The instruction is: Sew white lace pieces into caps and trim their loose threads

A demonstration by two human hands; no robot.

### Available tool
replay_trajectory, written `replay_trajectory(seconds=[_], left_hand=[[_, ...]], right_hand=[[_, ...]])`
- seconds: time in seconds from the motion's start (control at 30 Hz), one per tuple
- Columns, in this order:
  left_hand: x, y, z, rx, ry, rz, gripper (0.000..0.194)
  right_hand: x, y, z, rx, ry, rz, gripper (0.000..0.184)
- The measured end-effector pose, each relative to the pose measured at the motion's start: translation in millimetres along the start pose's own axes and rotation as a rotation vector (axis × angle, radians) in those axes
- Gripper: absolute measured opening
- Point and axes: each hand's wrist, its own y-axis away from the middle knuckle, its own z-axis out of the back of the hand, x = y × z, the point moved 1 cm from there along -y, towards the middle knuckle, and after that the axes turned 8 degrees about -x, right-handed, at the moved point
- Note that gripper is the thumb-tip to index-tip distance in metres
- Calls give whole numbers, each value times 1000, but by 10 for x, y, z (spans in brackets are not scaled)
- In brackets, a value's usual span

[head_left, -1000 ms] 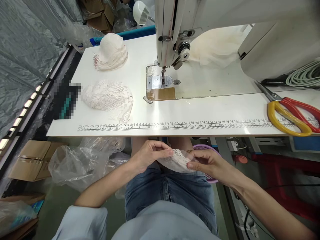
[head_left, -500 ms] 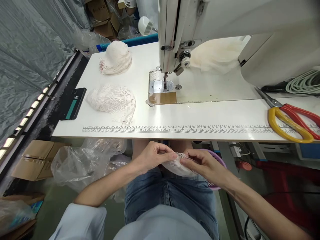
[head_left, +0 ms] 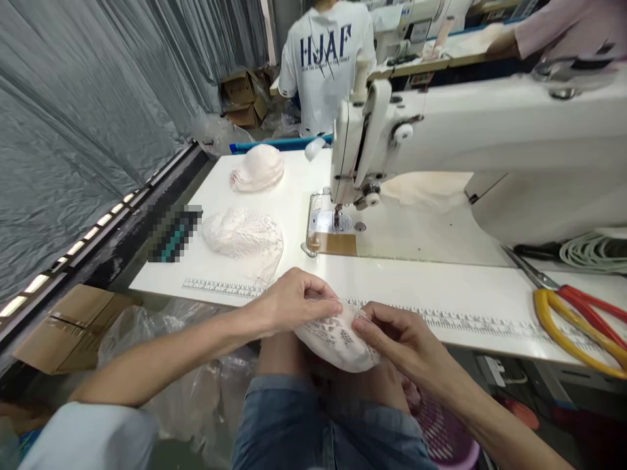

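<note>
A white lace piece, rounded like a bra cup [head_left: 337, 343], hangs between my two hands at the front edge of the sewing table. My left hand [head_left: 298, 301] pinches its upper left edge between thumb and fingers. On the other side, my right hand [head_left: 394, 329] grips the upper right edge the same way. Beyond them stands a white sewing machine [head_left: 360, 156], its needle and presser foot over the metal plate. To the left on the tabletop lie a flat lace piece [head_left: 242, 238] and a stack of pale cups [head_left: 258, 168].
Scissors with red and yellow handles [head_left: 578, 320] lie at the right. A printed ruler strip [head_left: 220, 288] runs along the table's front. Below are a purple basket [head_left: 448, 434], plastic bags [head_left: 191, 385] and a cardboard box [head_left: 71, 326]. A person in a white T-shirt [head_left: 326, 62] is behind the table.
My view has tilted up, bringing the people beyond the table into sight. Both hands have raised the lace cup from my lap to the table edge, still gripping it.
</note>
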Motion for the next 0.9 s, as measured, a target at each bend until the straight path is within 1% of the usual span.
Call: replay_trajectory(seconds=[0.1,0.17,0.23,0.3,0.33,0.37,0.47,0.53,0.57,0.67,0.73,0.8,0.83,0.87,0.9], left_hand=[[-240,-391,267,45,-182,-117,20],[-310,-731,386,79,-271,-144,17],[-297,-1071,440,82,-348,-123,13],[-236,-1349,436,100,-380,-105,11],[-202,-1453,422,115,-382,-100,11],[-172,-1531,406,132,-377,-98,11],[-137,-1643,376,162,-387,-110,13],[-149,-1658,375,175,-422,-123,15],[-159,-1660,377,181,-443,-131,16],[-189,-1673,386,198,-485,-148,17],[-207,-1692,398,213,-520,-158,16],[-221,-1706,419,220,-608,-195,15],[-223,-1705,436,192,-691,-226,15],[-221,-1693,454,138,-798,-271,17],[-213,-1668,472,54,-922,-333,19]], right_hand=[[52,-283,157,23,136,91,40],[-2,-489,316,-5,328,181,37],[-89,-675,492,-115,556,301,30],[-167,-823,637,-237,741,460,23],[-192,-884,684,-261,808,553,22],[-209,-939,714,-255,861,648,23],[-222,-1079,722,-148,971,897,30],[-231,-1149,698,-79,1018,999,32],[-241,-1174,686,-52,1038,1025,32],[-288,-1204,667,-22,1092,1030,33],[-312,-1193,660,-31,1108,1024,34],[-319,-1174,646,-51,1111,1025,35],[-317,-1165,635,-65,1114,1026,35],[-313,-1158,622,-78,1117,1023,35],[-308,-1154,607,-88,1120,1015,36]])
